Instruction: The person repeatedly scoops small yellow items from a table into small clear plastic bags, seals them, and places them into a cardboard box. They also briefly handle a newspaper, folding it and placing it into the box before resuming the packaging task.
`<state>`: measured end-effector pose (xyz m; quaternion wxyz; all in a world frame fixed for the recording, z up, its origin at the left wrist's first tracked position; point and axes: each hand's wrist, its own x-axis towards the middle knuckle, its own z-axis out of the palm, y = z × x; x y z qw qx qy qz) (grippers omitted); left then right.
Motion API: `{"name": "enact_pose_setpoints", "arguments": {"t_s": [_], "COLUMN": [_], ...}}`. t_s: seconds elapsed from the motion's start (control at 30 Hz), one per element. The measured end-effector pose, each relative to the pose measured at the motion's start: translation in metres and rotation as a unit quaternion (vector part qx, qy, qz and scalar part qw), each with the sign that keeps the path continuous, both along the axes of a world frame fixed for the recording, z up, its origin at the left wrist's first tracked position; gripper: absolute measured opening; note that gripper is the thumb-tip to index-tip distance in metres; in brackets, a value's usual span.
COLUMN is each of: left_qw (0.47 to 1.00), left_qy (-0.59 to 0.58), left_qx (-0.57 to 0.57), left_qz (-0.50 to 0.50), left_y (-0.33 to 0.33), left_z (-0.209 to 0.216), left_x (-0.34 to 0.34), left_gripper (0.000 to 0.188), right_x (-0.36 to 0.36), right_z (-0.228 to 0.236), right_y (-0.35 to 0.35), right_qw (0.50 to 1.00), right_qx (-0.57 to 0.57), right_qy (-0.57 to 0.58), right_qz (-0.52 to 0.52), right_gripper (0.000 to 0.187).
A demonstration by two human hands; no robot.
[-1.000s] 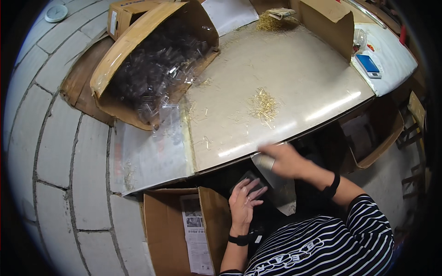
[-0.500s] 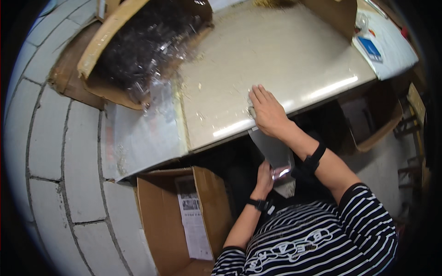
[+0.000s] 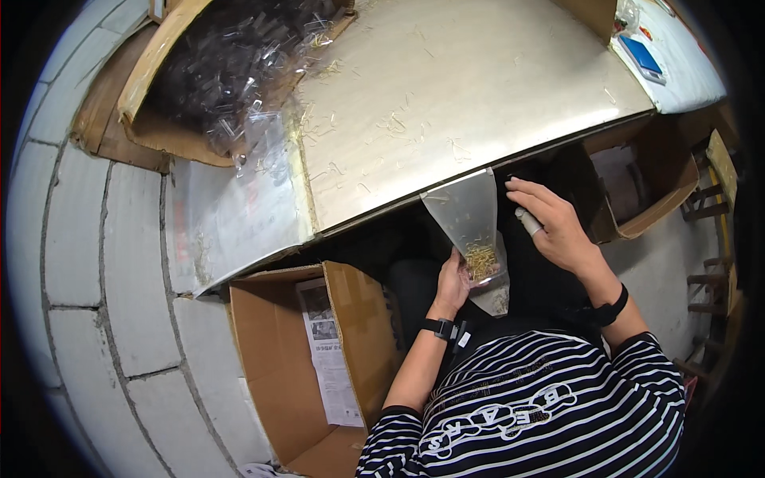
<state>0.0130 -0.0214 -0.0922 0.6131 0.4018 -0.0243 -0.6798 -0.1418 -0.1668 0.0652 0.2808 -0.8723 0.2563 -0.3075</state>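
My left hand (image 3: pixel 453 284) is closed round the side of a clear plastic container (image 3: pixel 492 284), held at the lower end of a grey chute (image 3: pixel 462 205). The chute slopes down from the table's front edge and narrows toward me. Small gold-coloured wire pieces (image 3: pixel 481 260) are heaped at its bottom end; how many lie inside the container I cannot tell. To the right of the chute, my right hand (image 3: pixel 558 227) hangs in the air, fingers stretched out and holding nothing. A pale wrap covers one of its fingers.
More wire pieces lie scattered on the pale table (image 3: pixel 478 95). At the back left a tilted carton (image 3: pixel 135 92) spills clear plastic boxes (image 3: pixel 231 80). An open cardboard box (image 3: pixel 271 366) stands below left, another box (image 3: pixel 649 203) below right. A blue device (image 3: pixel 641 57) sits far right.
My right hand has moved off the table edge, right and toward me. Gold wire pieces now show in the chute and heap at its bottom. My left hand stays at the container.
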Motion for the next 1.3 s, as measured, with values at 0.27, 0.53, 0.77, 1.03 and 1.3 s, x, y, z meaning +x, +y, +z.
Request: {"name": "enact_pose_setpoints", "arguments": {"t_s": [0.27, 0.53, 0.77, 1.03, 1.3], "left_qw": [0.998, 0.999, 0.999, 0.995, 0.997], "left_qy": [0.026, -0.016, 0.005, -0.052, 0.002], "left_qx": [0.032, -0.008, -0.052, -0.082, -0.066], "left_qz": [0.045, -0.048, -0.008, 0.035, 0.043], "left_y": [0.003, 0.025, 0.027, 0.027, 0.056], "left_z": [-0.017, -0.004, 0.041, 0.075, 0.061], "left_x": [-0.005, -0.003, -0.003, 0.000, 0.018], "left_gripper": [0.050, 0.049, 0.056, 0.030, 0.039], "right_x": [-0.016, -0.003, 0.001, 0.008, 0.037], "right_z": [-0.033, -0.072, -0.050, -0.036, -0.016], "right_y": [0.017, 0.056, 0.063, 0.050, 0.023], "right_qw": [0.988, 0.951, 0.939, 0.967, 0.964], "right_qx": [0.062, 0.053, 0.044, 0.007, -0.090], "right_qy": [0.040, 0.138, 0.088, 0.076, -0.001], "right_qz": [0.137, 0.271, 0.330, 0.243, 0.250], "right_gripper": [0.034, 0.050, 0.043, 0.053, 0.039]}}
